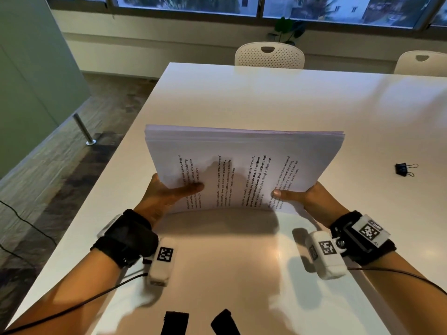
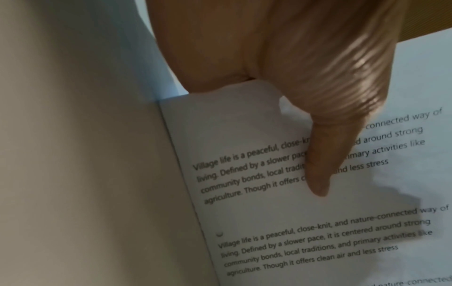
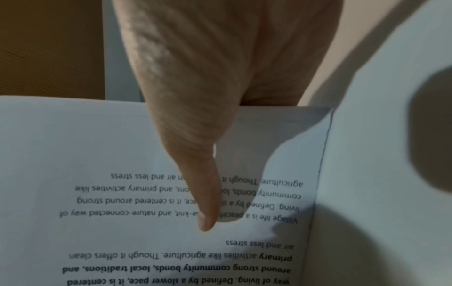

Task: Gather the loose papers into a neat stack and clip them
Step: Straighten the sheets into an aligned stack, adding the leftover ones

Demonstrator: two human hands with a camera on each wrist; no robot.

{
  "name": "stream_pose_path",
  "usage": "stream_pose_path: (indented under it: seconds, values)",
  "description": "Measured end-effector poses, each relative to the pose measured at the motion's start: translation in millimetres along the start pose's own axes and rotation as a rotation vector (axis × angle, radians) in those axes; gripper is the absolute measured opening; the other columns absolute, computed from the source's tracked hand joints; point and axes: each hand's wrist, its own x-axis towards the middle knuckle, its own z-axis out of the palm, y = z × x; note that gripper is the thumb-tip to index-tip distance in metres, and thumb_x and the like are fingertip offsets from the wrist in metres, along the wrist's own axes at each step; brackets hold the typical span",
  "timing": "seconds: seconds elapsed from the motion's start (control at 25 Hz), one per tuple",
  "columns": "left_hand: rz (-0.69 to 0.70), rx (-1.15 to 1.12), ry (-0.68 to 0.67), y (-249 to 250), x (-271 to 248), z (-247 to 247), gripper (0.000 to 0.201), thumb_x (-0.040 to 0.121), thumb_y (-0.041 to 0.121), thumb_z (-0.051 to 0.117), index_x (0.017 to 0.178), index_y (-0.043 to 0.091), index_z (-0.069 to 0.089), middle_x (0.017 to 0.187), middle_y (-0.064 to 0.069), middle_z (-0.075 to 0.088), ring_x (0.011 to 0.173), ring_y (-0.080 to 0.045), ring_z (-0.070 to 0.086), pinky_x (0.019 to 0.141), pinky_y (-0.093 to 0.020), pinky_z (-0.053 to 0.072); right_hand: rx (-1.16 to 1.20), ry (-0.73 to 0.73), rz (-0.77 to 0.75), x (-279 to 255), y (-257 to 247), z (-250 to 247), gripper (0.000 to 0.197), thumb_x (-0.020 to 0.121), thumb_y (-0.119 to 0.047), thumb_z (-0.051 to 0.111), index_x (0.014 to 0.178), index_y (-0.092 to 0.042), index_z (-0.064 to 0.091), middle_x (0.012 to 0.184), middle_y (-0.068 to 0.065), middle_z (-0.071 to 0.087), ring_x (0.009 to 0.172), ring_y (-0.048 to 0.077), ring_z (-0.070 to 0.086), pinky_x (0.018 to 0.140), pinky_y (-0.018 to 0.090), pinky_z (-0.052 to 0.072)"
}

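Note:
A thick stack of printed white papers (image 1: 244, 151) stands tilted on its near long edge on the white table (image 1: 266, 97). My left hand (image 1: 167, 192) grips its left side, thumb lying across the printed top sheet (image 2: 318, 174). My right hand (image 1: 302, 194) grips the right side the same way, thumb on the text (image 3: 208, 212). The fingers of both hands are hidden behind the stack. A black binder clip (image 1: 405, 169) lies on the table to the right, apart from the papers and both hands.
Two white chairs (image 1: 269, 55) stand at the table's far edge, under a window with a plant (image 1: 287, 29). The table's left edge (image 1: 135, 131) drops to the floor, where a metal post (image 1: 83, 129) stands. Black straps (image 1: 200, 322) lie at the near edge.

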Motion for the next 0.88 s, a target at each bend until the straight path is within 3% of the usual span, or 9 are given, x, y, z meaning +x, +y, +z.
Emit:
stream_pose_path:
  seconds: [0.16, 0.32, 0.4, 0.48, 0.52, 0.6, 0.68, 0.76, 0.88]
  values:
    - [-0.015, 0.188, -0.014, -0.7, 2.0, 2.0, 0.044, 0.073, 0.005, 0.084, 0.097, 0.034, 0.062, 0.085, 0.015, 0.074, 0.076, 0.009, 0.068, 0.073, -0.015, 0.05, -0.003, -0.018, 0.029, 1.3, 4.6, -4.0, 0.057, 0.085, 0.001, 0.073, 0.137, -0.015, 0.057, 0.127, -0.001, 0.073, 0.116, 0.013, 0.069, 0.095, 0.028, 0.057]
    - [-0.009, 0.262, -0.08, 11.0, 4.0, -5.6, 0.017, 0.078, 0.021, 0.081, 0.09, 0.029, 0.073, 0.086, 0.006, 0.079, 0.077, -0.006, 0.075, 0.072, -0.027, 0.059, -0.129, -0.035, 0.061, -1.5, -4.2, -14.8, 0.051, 0.084, -0.029, 0.072, 0.133, -0.025, 0.059, 0.125, -0.007, 0.073, 0.108, 0.009, 0.071, 0.09, 0.027, 0.056]
    - [-0.008, 0.299, -0.116, 18.2, 8.3, -10.1, 0.013, 0.083, 0.022, 0.077, 0.096, 0.024, 0.074, 0.088, 0.007, 0.08, 0.077, -0.009, 0.076, 0.066, -0.023, 0.059, -0.101, -0.041, 0.105, -2.6, -5.9, -16.9, 0.038, 0.087, -0.034, 0.065, 0.124, -0.025, 0.064, 0.121, 0.001, 0.075, 0.094, 0.016, 0.075, 0.079, 0.029, 0.058]
    - [-0.099, 0.225, -0.092, 24.0, 12.3, -11.4, 0.009, 0.091, 0.024, 0.069, 0.096, 0.018, 0.074, 0.086, 0.001, 0.081, 0.073, -0.014, 0.076, 0.061, -0.021, 0.057, -0.039, -0.009, 0.14, -4.0, -2.4, -16.7, 0.036, 0.088, -0.033, 0.063, 0.122, -0.022, 0.064, 0.119, 0.006, 0.075, 0.103, 0.029, 0.074, 0.086, 0.038, 0.058]
    - [-0.173, 0.106, -0.079, 26.1, 13.3, -11.9, 0.02, 0.094, 0.031, 0.063, 0.094, 0.015, 0.076, 0.088, -0.006, 0.081, 0.071, -0.018, 0.075, 0.058, -0.023, 0.057, 0.012, 0.021, 0.151, -5.8, -1.1, -16.1, 0.038, 0.087, -0.031, 0.063, 0.123, -0.019, 0.063, 0.118, 0.008, 0.075, 0.105, 0.032, 0.073, 0.085, 0.037, 0.06]
    - [-0.307, -0.245, -0.059, 30.6, 10.8, -10.1, 0.054, 0.094, 0.055, 0.049, 0.097, 0.01, 0.079, 0.092, -0.016, 0.079, 0.07, -0.023, 0.074, 0.057, -0.027, 0.059, 0.174, 0.08, 0.182, -10.6, -1.2, -12.9, 0.044, 0.086, -0.025, 0.063, 0.128, -0.012, 0.06, 0.116, 0.014, 0.075, 0.094, 0.029, 0.076, 0.069, 0.03, 0.062]
    - [-0.323, -0.477, -0.053, 32.9, 7.9, -2.6, 0.079, 0.086, 0.074, 0.036, 0.114, 0.01, 0.074, 0.098, -0.016, 0.078, 0.077, -0.025, 0.075, 0.06, -0.031, 0.061, 0.322, 0.106, 0.201, -15.0, -3.3, -3.7, 0.047, 0.086, -0.023, 0.062, 0.131, -0.011, 0.057, 0.107, 0.013, 0.078, 0.085, 0.025, 0.076, 0.062, 0.034, 0.064]
    - [-0.266, -0.528, -0.053, 32.3, 4.6, 19.3, 0.079, 0.085, 0.073, 0.038, 0.132, 0.015, 0.063, 0.107, -0.012, 0.077, 0.087, -0.026, 0.075, 0.067, -0.037, 0.062, 0.447, 0.101, 0.205, -19.3, -1.8, 11.1, 0.044, 0.089, -0.023, 0.06, 0.131, -0.01, 0.058, 0.108, 0.014, 0.077, 0.088, 0.025, 0.075, 0.075, 0.038, 0.063]
    - [-0.195, -0.461, 0.031, 22.8, -0.5, 57.4, 0.063, 0.084, 0.049, 0.068, 0.14, 0.023, 0.054, 0.112, -0.01, 0.075, 0.093, -0.024, 0.074, 0.067, -0.036, 0.061, 0.515, 0.064, 0.227, -27.6, 4.3, 34.5, 0.036, 0.093, -0.025, 0.058, 0.126, -0.01, 0.061, 0.108, 0.016, 0.075, 0.092, 0.025, 0.075, 0.078, 0.034, 0.064]
